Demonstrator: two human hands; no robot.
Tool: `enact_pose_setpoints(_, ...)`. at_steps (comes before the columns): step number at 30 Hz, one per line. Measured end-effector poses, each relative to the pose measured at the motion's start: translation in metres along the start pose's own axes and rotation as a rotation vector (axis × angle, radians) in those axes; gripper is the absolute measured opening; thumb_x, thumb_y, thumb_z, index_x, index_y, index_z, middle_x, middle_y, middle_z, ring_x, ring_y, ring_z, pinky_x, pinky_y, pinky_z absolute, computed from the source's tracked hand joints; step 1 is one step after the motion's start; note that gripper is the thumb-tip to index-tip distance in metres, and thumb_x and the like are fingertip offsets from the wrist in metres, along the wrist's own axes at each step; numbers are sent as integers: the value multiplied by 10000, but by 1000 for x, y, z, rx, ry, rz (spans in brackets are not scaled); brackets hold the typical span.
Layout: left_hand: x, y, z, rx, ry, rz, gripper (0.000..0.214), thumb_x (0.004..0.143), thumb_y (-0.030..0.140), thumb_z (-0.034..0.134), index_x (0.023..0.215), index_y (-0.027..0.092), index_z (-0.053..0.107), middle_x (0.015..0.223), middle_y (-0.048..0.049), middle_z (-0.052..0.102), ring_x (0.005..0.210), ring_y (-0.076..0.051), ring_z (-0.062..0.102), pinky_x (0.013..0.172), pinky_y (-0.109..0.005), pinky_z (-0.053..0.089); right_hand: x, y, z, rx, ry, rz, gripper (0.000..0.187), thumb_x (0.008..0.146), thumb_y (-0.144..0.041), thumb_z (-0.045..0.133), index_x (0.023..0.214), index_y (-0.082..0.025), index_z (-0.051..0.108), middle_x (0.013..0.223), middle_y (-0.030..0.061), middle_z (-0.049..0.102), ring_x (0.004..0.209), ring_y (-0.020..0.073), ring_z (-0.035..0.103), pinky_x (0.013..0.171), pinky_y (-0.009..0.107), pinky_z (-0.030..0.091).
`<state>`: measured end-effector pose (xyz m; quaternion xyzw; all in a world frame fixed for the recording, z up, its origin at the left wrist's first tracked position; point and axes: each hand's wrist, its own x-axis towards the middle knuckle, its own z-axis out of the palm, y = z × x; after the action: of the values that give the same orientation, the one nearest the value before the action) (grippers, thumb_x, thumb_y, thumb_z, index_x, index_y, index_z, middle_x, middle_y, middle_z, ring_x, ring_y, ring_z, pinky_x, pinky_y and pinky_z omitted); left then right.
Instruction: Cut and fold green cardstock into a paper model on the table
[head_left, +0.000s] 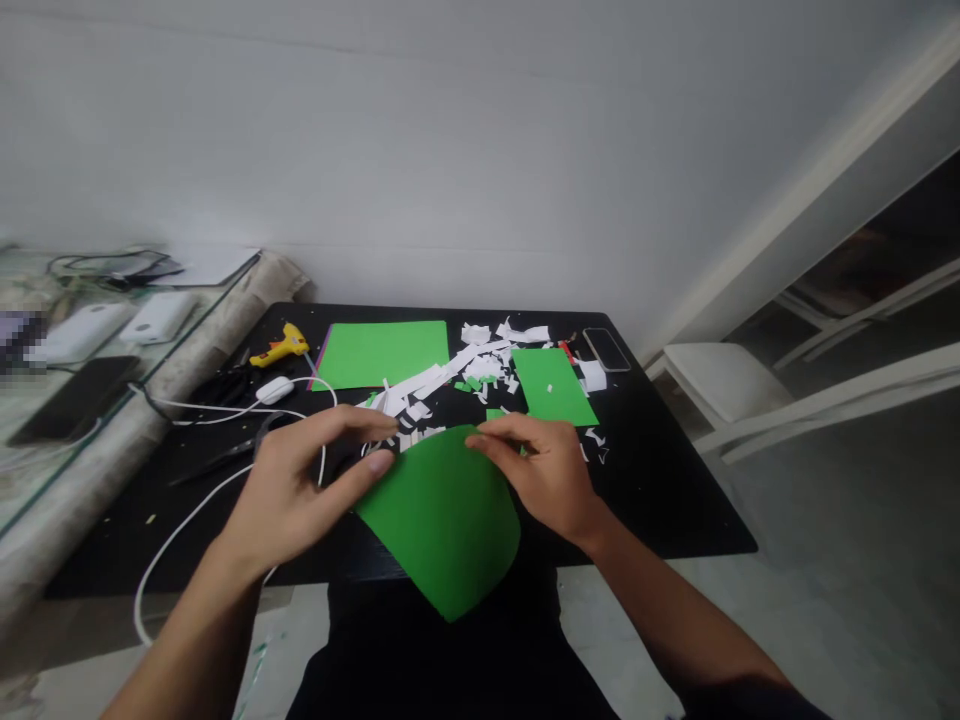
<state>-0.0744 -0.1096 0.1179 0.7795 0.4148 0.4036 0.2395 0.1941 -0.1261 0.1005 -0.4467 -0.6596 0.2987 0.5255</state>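
A curved sheet of green paper (450, 520) hangs over the table's near edge, above my lap, with a corner pointing down. My right hand (544, 465) is closed in a pinch on its upper right edge. At the upper left edge is my left hand (300, 480), thumb and fingers apart, with the thumb tip against or just beside the paper. White paper scraps (480, 365) and small green bits lie beyond the sheet. Past my right hand rests a smaller green piece (551, 385).
On the black table (652, 480) are a stack of coloured sheets (386, 352), a yellow glue gun (281, 346), scissors (217, 462), a white cable (176, 550) and a phone (606, 350). A glass-topped surface with devices adjoins at left; a white chair (724, 385) stands at right.
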Motion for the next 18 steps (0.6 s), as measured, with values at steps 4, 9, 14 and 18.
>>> enact_pose_setpoints(4, 19, 21, 13, 29, -98, 132, 99, 961, 304, 728, 1043, 253, 752, 995, -5, 798, 901, -163, 747, 819, -277, 580, 5, -10, 8, -97, -161, -132, 78, 953, -249, 760, 932, -222, 831, 844, 18, 836, 720, 160, 764, 672, 275, 557)
enact_pose_setpoints(9, 26, 26, 17, -2, -128, 121, 117, 1003, 274, 664, 915, 236, 731, 855, 10, 760, 764, -134, 697, 711, -254, 538, 12, -18, 10, -93, -247, -129, 93, 954, -256, 750, 924, -205, 821, 846, 22, 833, 729, 154, 761, 672, 267, 540)
enact_pose_setpoints(14, 20, 18, 2, -5, 111, -82, 145, 938, 394, 727, 885, 262, 755, 835, 0, 754, 735, -170, 673, 651, -291, 516, 18, -17, -9, -57, -333, 22, 146, 960, -313, 735, 910, -205, 822, 850, 24, 820, 751, 159, 734, 655, 278, 532)
enact_pose_setpoints(18, 18, 9, -9, -81, 211, -224, 247, 877, 505, 783, 868, 259, 757, 812, -5, 725, 721, -179, 634, 614, -298, 489, 19, -7, -30, -35, -367, 111, 183, 957, -350, 729, 902, -203, 823, 825, 32, 797, 725, 151, 695, 612, 274, 510)
